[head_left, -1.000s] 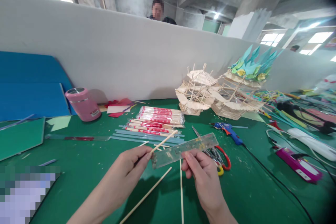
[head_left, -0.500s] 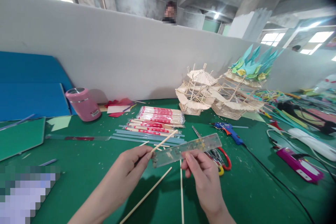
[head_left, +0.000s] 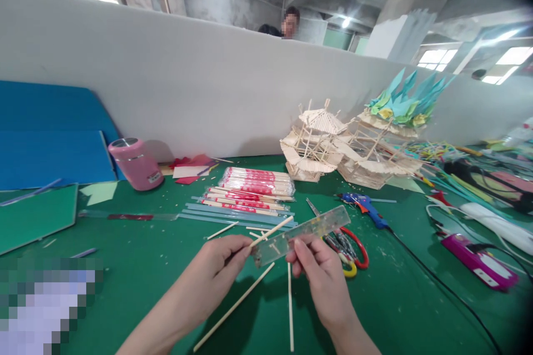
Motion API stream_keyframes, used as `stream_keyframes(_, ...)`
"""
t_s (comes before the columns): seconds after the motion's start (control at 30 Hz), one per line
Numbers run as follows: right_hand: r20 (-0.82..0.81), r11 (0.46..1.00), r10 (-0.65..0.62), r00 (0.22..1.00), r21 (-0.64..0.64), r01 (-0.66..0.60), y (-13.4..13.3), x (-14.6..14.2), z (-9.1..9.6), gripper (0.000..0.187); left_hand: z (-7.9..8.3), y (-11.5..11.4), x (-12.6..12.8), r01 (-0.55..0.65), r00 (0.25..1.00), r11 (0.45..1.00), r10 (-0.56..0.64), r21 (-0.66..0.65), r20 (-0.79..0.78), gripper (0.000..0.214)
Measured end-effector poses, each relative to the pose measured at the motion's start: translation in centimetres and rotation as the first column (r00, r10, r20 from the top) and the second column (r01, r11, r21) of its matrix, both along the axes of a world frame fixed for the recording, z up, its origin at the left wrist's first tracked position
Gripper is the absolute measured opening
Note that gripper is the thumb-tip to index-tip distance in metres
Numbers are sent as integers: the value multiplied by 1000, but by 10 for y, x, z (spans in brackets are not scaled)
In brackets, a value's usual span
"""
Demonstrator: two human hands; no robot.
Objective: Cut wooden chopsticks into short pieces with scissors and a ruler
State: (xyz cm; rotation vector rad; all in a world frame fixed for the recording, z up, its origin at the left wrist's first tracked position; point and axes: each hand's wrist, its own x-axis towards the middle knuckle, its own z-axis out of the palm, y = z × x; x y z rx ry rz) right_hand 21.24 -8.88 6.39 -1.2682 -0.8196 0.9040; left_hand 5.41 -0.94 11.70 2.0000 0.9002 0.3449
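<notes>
Between thumb and fingers, my left hand [head_left: 225, 266] pinches a thin wooden stick [head_left: 277, 228], whose free end points up and right across a clear ruler [head_left: 308, 230]. My right hand [head_left: 316, 266] grips that ruler by its lower edge, fingers closed, and holds it tilted above the table. The ruler's left end is close to my left fingertips; I cannot tell whether they touch it. Below the hands lie two longer sticks, one slanted [head_left: 235, 306] and one nearly upright [head_left: 290, 310]. Scissors [head_left: 353, 249] with red and yellow handles lie behind my right hand, partly hidden.
Wrapped stick packs [head_left: 256, 182] and bluish glue sticks [head_left: 233, 215] lie ahead. A blue glue gun [head_left: 366, 208] with its cord is to the right, near a purple device [head_left: 478, 260]. Stick-built pavilions [head_left: 320, 147] stand by the white partition [head_left: 200, 89]. A pink flask [head_left: 137, 163] stands left.
The stick in my left hand has swung lower, to lie more in line with the ruler. Both hands still hold the same things. The person behind the partition has shifted right.
</notes>
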Motion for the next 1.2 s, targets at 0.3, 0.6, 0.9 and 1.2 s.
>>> stream_keyframes(0.3,-41,998,62,997,1,-62,1,5,-6,19,-3,2,2,36,998,999,-37,-19,-46,33)
stream_keyframes(0.6,-52,999,45,998,0,-45,2,7,-9,19,-5,3,2,42,998,998,-45,-51,-45,35)
stream_keyframes(0.9,-62,999,22,998,-23,-24,-4,8,-14,17,-5,2,1,50,997,997,-53,-63,-55,33)
stream_keyframes(1.2,-51,999,16,999,-31,-17,-2,8,-15,17,-8,2,-1,64,997,996,-67,-62,-47,30)
